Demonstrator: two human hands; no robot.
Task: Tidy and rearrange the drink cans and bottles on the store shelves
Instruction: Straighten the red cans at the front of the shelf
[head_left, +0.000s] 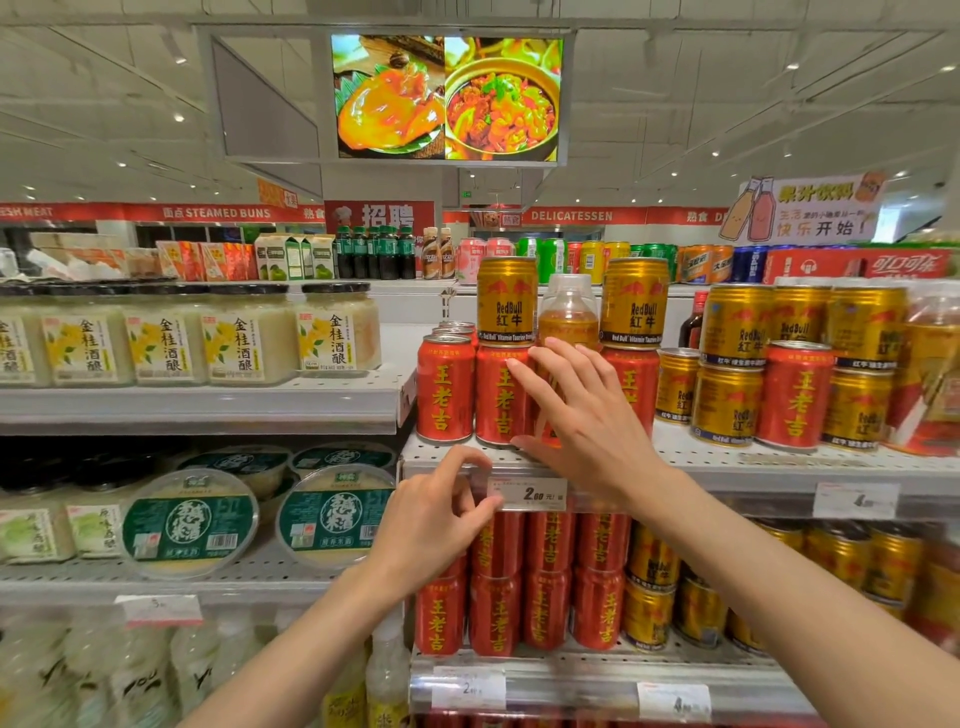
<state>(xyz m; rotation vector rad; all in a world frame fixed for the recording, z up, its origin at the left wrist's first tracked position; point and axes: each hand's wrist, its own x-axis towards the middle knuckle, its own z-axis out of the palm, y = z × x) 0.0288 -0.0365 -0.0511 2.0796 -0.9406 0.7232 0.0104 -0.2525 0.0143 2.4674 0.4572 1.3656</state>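
The right hand (587, 415) reaches onto the upper shelf (727, 462), fingers spread and curved around the amber bottle (569, 317) that stands among the red cans; the fingertips lie against the red can (501, 395) just left of the bottle, and the thumb points down toward the shelf edge. The hand covers the bottle's lower half, so a firm grip cannot be told — the fingers look open, laid on rather than clenched.

The left hand (434, 514) is lower, at the front lip of the same shelf, thumb and forefinger pinched on the left end of the price tag (527, 493); the other fingers are curled in.

On the shelf, the leftmost red can (445, 395) stands upright with more behind it. Two gold cans (506, 301) sit stacked on top of the red ones, one on each side of the bottle's clear cap. To the right, a further red can (795, 395) stands among a mixed group of gold cans (727, 405), some stacked two high.

Below, the lower shelf (597, 670) holds red cans in two tiers on the left and gold ones on the right. Left of the drinks — on a separate unit — stand jars (244, 335) with yellow-flower labels, and round tubs (189, 525) beneath them.
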